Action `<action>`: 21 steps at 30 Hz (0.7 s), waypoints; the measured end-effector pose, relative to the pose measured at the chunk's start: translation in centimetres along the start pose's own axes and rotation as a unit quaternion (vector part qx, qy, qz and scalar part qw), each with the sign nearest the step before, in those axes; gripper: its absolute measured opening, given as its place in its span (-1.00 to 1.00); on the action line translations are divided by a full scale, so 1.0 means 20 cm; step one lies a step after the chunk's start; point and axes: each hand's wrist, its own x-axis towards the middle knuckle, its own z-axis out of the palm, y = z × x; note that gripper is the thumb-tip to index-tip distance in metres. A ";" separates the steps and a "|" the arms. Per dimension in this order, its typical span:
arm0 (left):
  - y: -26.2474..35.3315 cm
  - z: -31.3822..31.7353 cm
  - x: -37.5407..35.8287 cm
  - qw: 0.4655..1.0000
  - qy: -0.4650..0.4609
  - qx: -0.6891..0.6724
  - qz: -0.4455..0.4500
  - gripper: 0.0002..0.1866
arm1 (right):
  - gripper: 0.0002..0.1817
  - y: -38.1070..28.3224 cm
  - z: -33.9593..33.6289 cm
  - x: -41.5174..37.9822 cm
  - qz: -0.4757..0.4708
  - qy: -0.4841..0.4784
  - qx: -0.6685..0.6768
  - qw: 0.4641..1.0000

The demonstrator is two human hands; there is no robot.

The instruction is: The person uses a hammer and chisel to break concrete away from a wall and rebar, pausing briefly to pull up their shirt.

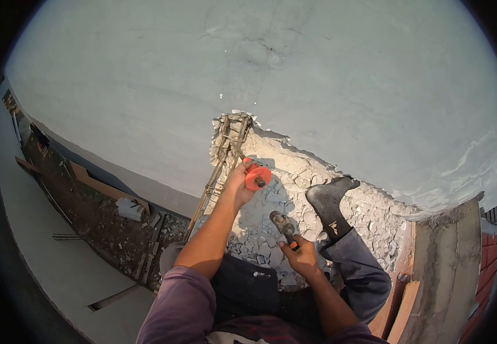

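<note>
My left hand point(238, 184) is closed round a chisel with a round red hand guard point(258, 178), its blunt end facing me. The chisel's far end is at the broken wall edge, near exposed steel bars point(224, 150); its tip is hidden. Lower and to the right, my right hand point(301, 257) grips a hammer point(283, 224) by its orange and black handle. The hammer head is over the rubble point(254, 229), apart from the chisel.
A grey plastered wall point(346, 74) rises ahead. My dark boot point(329, 200) rests on broken masonry at the right. Wooden boards point(404, 309) lie at the lower right. Below on the left are a white block point(129, 210), planks and debris.
</note>
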 end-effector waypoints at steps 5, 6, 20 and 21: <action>0.15 -0.09 0.07 0.999 0.006 -0.040 0.005 -0.87 | -0.52 -0.10 -0.03 -0.03 0.042 -0.029 -0.062 0.997; 0.15 0.00 0.00 0.998 0.046 -0.036 0.024 -0.89 | -0.52 -0.14 -0.03 -0.04 0.049 -0.032 -0.066 0.996; 0.13 -0.20 0.18 0.997 -0.037 -0.064 0.010 -0.89 | -0.49 -0.08 -0.02 0.00 0.032 -0.030 -0.016 0.999; 0.14 -0.18 0.17 0.998 -0.036 -0.056 0.018 -0.89 | -0.49 -0.10 -0.03 0.00 0.034 -0.031 -0.019 0.999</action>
